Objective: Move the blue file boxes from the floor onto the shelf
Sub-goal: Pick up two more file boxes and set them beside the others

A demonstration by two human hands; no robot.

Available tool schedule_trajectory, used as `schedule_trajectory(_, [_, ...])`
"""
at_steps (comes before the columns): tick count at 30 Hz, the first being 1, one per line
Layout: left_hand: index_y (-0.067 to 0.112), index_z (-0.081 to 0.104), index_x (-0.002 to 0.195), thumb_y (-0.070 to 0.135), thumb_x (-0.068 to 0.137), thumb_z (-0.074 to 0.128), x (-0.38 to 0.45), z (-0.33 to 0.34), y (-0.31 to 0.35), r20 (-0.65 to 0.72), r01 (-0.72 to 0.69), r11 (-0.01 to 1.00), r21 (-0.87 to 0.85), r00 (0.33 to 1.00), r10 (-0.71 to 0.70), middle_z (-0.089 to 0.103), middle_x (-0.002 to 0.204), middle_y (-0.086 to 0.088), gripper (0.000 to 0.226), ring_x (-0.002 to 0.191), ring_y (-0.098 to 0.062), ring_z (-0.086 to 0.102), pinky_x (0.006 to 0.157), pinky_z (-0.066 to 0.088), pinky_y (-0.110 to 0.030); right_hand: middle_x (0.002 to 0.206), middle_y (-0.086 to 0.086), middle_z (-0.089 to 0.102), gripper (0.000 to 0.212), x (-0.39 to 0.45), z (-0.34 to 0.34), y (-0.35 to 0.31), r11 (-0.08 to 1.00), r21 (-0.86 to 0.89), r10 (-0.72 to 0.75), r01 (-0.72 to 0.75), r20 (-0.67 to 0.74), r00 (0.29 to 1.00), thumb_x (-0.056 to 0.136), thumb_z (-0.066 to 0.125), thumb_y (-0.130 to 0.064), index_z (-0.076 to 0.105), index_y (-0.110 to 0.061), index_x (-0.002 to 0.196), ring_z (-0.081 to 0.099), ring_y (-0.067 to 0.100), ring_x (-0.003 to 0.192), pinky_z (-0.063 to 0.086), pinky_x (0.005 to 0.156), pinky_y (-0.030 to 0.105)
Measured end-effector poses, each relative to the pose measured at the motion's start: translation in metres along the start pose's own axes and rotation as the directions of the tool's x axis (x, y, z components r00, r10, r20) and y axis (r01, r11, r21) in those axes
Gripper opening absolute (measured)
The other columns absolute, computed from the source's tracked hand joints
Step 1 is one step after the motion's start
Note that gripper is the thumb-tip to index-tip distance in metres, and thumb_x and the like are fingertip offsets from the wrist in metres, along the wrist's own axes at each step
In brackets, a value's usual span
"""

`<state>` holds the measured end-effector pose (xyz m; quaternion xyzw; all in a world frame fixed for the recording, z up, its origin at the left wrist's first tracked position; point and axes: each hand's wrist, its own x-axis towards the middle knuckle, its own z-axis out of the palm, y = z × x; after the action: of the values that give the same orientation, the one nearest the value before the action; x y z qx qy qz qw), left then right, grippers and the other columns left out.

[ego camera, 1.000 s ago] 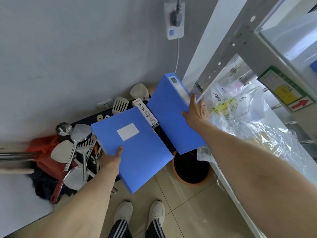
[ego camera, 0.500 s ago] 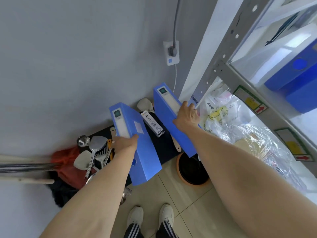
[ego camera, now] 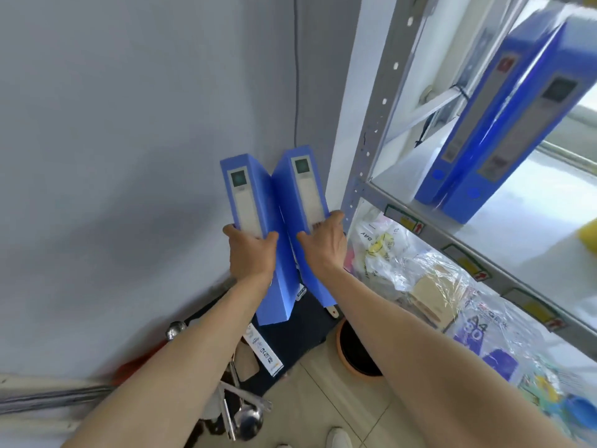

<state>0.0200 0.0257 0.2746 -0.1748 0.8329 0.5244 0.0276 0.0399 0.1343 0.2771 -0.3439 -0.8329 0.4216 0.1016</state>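
Left file box (ego camera: 258, 240): upright in the air, spine toward you, its top edge touching the right file box (ego camera: 305, 202).
Left hand (ego camera: 250, 257): your grip clasps the left box's spine.
Right hand (ego camera: 324, 245): your grip clasps the right box.
Shelf (ego camera: 429, 218): just right of both boxes; two shelved boxes (ego camera: 491, 124) lean there.

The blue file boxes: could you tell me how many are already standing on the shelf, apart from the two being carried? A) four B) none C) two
C: two blue file boxes lean side by side on the shelf, while the left hand and the right hand each hold another box off the shelf, spines facing the camera.
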Motion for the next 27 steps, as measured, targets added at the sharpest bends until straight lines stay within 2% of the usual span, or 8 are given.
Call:
schedule_trajectory(2, [0.016,0.034,0.128,0.032,0.077,0.069,-0.016,-0.005,0.017,0.0,-0.095,0.995,-0.018,0.995,0.095,0.065,0.111,-0.011,0.064,0.074,-0.024,0.065,0.044,0.034,-0.022,0.097,0.004,0.058,0.049,-0.017,-0.014,-0.011,0.995,0.097,-0.006,0.015,-0.094,0.996,0.076,0.071,-0.016,0.037,-0.015,0.112,0.065,0.031,0.088,0.053,0.072,0.042])
schedule_trajectory(6, [0.014,0.037,0.132,0.034,0.075,0.075,-0.051,-0.012,0.045,-0.004,-0.259,0.963,-0.067,0.966,0.26,0.061,0.124,-0.005,0.071,0.1,-0.025,0.066,0.062,0.043,-0.027,0.129,0.003,0.051,0.072,-0.042,-0.041,-0.025,0.982,0.167,-0.043,0.084,-0.235,0.971,0.078,0.075,-0.02,0.038,-0.012,0.14,0.057,0.023,0.113,0.051,0.093,0.043])
schedule_trajectory(11, [0.016,0.039,0.127,0.045,0.072,0.074,-0.081,-0.02,0.067,0.005,-0.411,0.907,-0.091,0.911,0.413,0.062,0.117,-0.004,0.071,0.098,-0.026,0.067,0.066,0.053,-0.031,0.12,0.001,0.048,0.063,-0.067,-0.082,-0.034,0.962,0.246,-0.023,0.121,-0.369,0.929,0.077,0.077,-0.022,0.045,-0.015,0.131,0.053,0.016,0.101,0.05,0.082,0.032])
schedule_trajectory(14, [0.019,0.038,0.125,0.049,0.071,0.072,-0.1,-0.026,0.077,0.028,-0.482,0.866,-0.13,0.872,0.489,0.062,0.115,-0.005,0.072,0.095,-0.027,0.068,0.071,0.06,-0.039,0.121,-0.001,0.047,0.066,-0.086,-0.103,-0.035,0.945,0.285,-0.016,0.157,-0.442,0.897,0.077,0.078,-0.021,0.044,-0.019,0.132,0.049,0.011,0.098,0.052,0.082,0.033])
schedule_trajectory(16, [0.018,0.037,0.126,0.046,0.072,0.074,-0.116,-0.03,0.083,0.042,-0.522,0.836,-0.172,0.844,0.535,0.061,0.116,-0.004,0.071,0.097,-0.025,0.067,0.073,0.061,-0.038,0.123,-0.002,0.047,0.069,-0.096,-0.115,-0.033,0.942,0.291,-0.007,0.17,-0.488,0.873,0.075,0.079,-0.021,0.042,-0.021,0.134,0.052,0.013,0.103,0.053,0.081,0.034])
schedule_trajectory(20, [0.02,0.037,0.128,0.036,0.074,0.078,-0.148,-0.031,0.094,0.081,-0.56,0.78,-0.279,0.796,0.6,0.06,0.121,-0.001,0.069,0.102,-0.02,0.066,0.08,0.061,-0.033,0.123,-0.006,0.046,0.072,-0.115,-0.143,-0.027,0.925,0.324,0.023,0.199,-0.57,0.821,0.075,0.08,-0.019,0.041,-0.025,0.135,0.052,0.012,0.108,0.053,0.083,0.034])
schedule_trajectory(24, [0.022,0.038,0.126,0.032,0.074,0.079,-0.176,-0.024,0.101,0.145,-0.59,0.73,-0.346,0.735,0.663,0.059,0.122,0.001,0.066,0.104,-0.014,0.064,0.078,0.057,-0.019,0.123,-0.007,0.045,0.073,-0.129,-0.169,-0.011,0.911,0.356,0.072,0.207,-0.632,0.771,0.075,0.082,-0.018,0.041,-0.024,0.135,0.049,0.008,0.108,0.052,0.086,0.033])
schedule_trajectory(27, [0.023,0.039,0.123,0.033,0.074,0.078,-0.196,-0.016,0.103,0.224,-0.57,0.715,-0.405,0.697,0.682,0.059,0.121,0.001,0.064,0.108,-0.016,0.064,0.084,0.06,-0.03,0.124,-0.005,0.045,0.074,-0.136,-0.185,0.004,0.908,0.362,0.104,0.21,-0.682,0.724,0.074,0.084,-0.021,0.041,-0.022,0.135,0.051,0.014,0.113,0.055,0.087,0.037])
